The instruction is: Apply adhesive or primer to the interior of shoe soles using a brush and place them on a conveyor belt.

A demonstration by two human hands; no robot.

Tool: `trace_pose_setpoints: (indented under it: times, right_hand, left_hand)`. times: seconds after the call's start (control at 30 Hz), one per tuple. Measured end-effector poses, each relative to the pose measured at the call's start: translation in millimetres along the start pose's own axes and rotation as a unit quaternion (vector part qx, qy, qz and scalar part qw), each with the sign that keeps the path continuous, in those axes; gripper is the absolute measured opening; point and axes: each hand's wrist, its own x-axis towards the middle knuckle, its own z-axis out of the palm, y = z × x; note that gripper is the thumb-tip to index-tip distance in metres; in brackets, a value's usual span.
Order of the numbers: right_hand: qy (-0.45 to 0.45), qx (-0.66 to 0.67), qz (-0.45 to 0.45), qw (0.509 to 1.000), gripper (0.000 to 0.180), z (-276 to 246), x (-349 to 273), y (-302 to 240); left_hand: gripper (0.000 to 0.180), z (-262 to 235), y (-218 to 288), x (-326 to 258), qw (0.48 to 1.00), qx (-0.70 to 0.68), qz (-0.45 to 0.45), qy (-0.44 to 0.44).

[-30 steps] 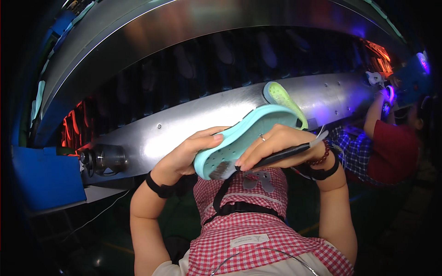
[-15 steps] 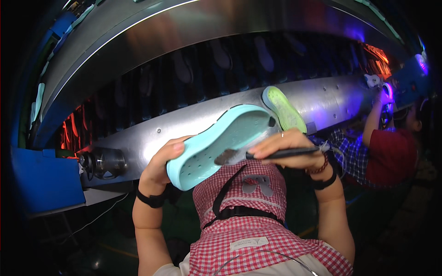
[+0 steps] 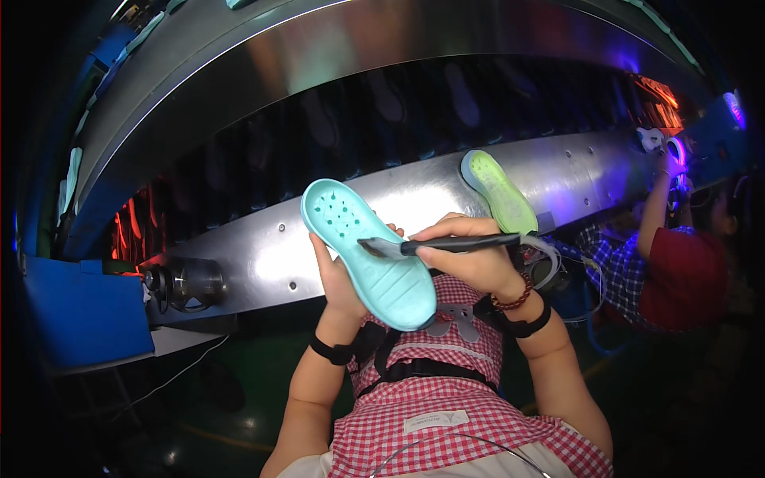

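A light teal shoe sole point(image 3: 394, 291) lies tilted over my left hand point(image 3: 341, 285), which grips it from beneath, its thumb along the left edge. Small holes dot the sole's far end; ridges cross its near end. In my right hand point(image 3: 476, 267) is a brush point(image 3: 496, 240) with a black handle, held nearly level. The brush's bristles touch the sole's upper face around its middle. Beyond my right hand, a yellow-green sole with a pale blue edge point(image 3: 500, 191) rests on the metal ledge.
A shiny metal ledge point(image 3: 263, 259) runs across in front of me, with dark slots holding dim sole shapes behind it. At left stand a metal canister point(image 3: 199, 283) and a blue box point(image 3: 84, 307). A co-worker in a red and checked top point(image 3: 681, 267) works at right under violet light.
The teal sole has turned so its holed end points away from me. My left hand has shifted right and under it. The brush has moved toward the sole's middle.
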Motion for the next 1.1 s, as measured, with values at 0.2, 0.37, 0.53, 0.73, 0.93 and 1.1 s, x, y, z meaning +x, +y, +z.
trace_pose_setpoints:
  times: [0.2, 0.37, 0.53, 0.73, 0.93, 1.1]
  right_hand:
    - [-0.110, -0.202, -0.248, 0.941, 0.015, 13, -21, -5]
    - [-0.081, -0.048, -0.131, 0.987, 0.018, -5, -8, -29]
    - [-0.150, -0.072, -0.197, 0.966, 0.020, 13, -11, -33]
    - [-0.132, -0.044, -0.111, 0.984, 0.020, -8, -12, -22]
    - [-0.176, 0.201, -0.071, 0.961, 0.019, -14, -11, -1]
    - [-0.098, 0.395, 0.059, 0.912, 0.019, 12, -15, 0]
  left_hand:
    - [0.080, -14, 11, 10, 0.993, 0.028, 0.116, 0.011]
    - [0.077, 8, 3, 4, 0.991, 0.017, 0.125, -0.055]
    - [0.081, 8, 6, 11, 0.972, -0.019, 0.198, -0.122]
    - [0.086, 21, 18, 3, 0.966, 0.024, 0.245, -0.072]
    - [0.088, 24, 34, -5, 0.956, 0.062, 0.251, -0.134]
    - [0.077, 44, 12, -24, 0.973, 0.033, 0.208, -0.092]
